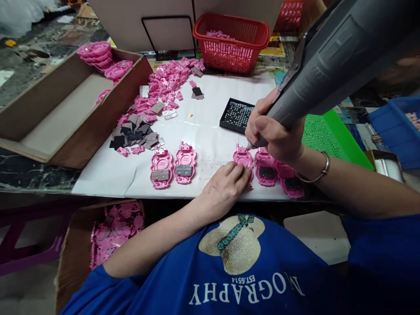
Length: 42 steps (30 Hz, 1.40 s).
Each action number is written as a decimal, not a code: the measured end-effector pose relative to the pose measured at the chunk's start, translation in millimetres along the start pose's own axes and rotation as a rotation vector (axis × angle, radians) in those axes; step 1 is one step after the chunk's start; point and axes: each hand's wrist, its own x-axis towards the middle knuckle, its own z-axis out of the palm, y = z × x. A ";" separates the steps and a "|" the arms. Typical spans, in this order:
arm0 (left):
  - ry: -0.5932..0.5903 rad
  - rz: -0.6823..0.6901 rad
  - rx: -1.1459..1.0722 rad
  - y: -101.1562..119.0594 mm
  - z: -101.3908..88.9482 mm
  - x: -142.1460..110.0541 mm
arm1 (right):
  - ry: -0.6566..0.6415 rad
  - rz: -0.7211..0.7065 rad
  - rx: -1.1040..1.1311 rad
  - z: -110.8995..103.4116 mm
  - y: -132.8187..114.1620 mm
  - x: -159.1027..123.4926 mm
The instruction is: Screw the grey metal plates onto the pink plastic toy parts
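Observation:
My right hand [274, 127] is wrapped round a grey electric screwdriver [315, 70], which slants down to the left. Its tip meets the upper end of a pink plastic shell [243, 156] at the table's front. Curled fingers of my left hand [228, 183] press on the lower part of that same shell and hide it. Just right of it lie a second pink shell [265, 168] and a third shell [292, 181], both with dark plates. Two more, a left shell [161, 168] and its neighbour [185, 162], carry grey plates. Behind my hands sits a black tray of screws [236, 114].
Small pink parts [170, 76] are heaped at the back, with grey and black plates [134, 131] in front. A cardboard box [98, 116] stands left, a red basket [232, 43] behind, a green perforated tray [334, 135] and blue bin [397, 131] right. Below the edge is a box of pink pieces [120, 227].

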 end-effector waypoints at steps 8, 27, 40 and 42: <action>0.034 -0.024 -0.083 -3.0 -1.9 -0.8 | 0.001 0.009 0.125 -7.2 -7.3 15.9; -0.030 -0.239 0.411 -20.5 -69.1 -49.9 | 0.269 -0.222 0.030 -39.2 -30.5 34.9; -0.042 -0.085 0.338 -17.6 -40.7 -34.8 | 0.242 -0.138 -0.071 -38.1 12.1 63.3; -0.056 -0.064 0.283 -9.8 -32.4 -21.9 | 0.229 -0.112 -0.087 -44.1 20.0 66.3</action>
